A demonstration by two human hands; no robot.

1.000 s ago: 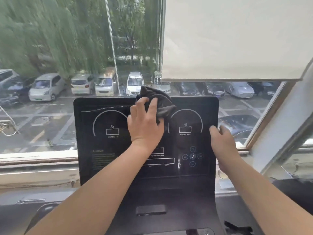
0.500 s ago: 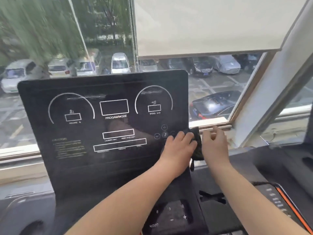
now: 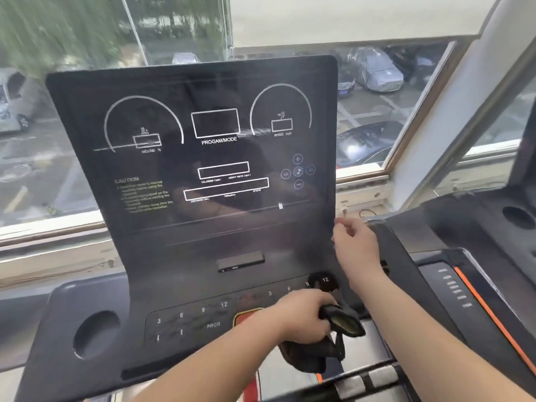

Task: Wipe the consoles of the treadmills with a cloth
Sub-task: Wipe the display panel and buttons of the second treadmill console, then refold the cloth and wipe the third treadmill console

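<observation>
Console (image 3: 203,181) black, upright, fills centre; window (image 3: 377,105) behind at 12 o'clock. Second treadmill (image 3: 475,256) at 3 o'clock. Left hand (image 3: 304,317) at 5 o'clock, fingers clenched on dark cloth (image 3: 322,343) at console's lower right edge. Right hand (image 3: 358,250) beside console's right edge, fingers loosely curled, empty.

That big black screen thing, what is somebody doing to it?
A person is cleaning a treadmill console. Their left hand holds a bunched black cloth in a closed grip, low down by the number buttons at the console's bottom right. Their right hand is by the console's right edge, fingers loosely curled and holding nothing. Another treadmill stands just to the right, and a window behind looks onto parked cars.
</observation>
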